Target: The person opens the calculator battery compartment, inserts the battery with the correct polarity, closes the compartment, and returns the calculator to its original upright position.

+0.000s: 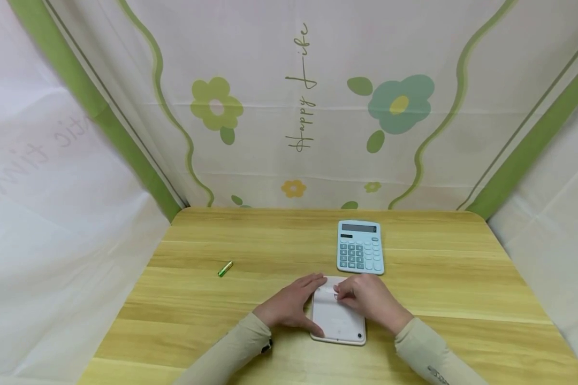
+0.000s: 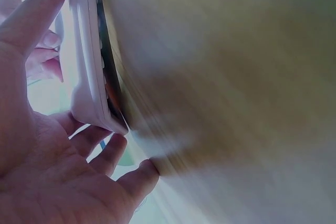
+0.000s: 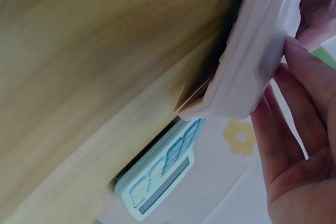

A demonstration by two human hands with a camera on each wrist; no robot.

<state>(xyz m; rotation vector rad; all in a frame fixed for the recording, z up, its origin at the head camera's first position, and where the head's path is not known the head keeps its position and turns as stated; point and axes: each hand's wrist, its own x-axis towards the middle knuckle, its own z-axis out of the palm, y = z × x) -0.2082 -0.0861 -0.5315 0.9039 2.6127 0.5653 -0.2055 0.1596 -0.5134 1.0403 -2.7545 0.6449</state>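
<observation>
A pale pink calculator lies face down on the table, its key edges peeking out underneath in both wrist views. My left hand holds it across its left side, thumb near the lower corner and fingers at the top edge. The bent fingers of my right hand touch the upper part of its back, thumb and fingertips close together. Whether they pinch a small part there is hidden. Just beyond, a light blue calculator lies face up. A green battery lies to the left of my hands.
The wooden table carries these things. Behind it hangs a white curtain with printed flowers and lettering, and white fabric walls stand on both sides.
</observation>
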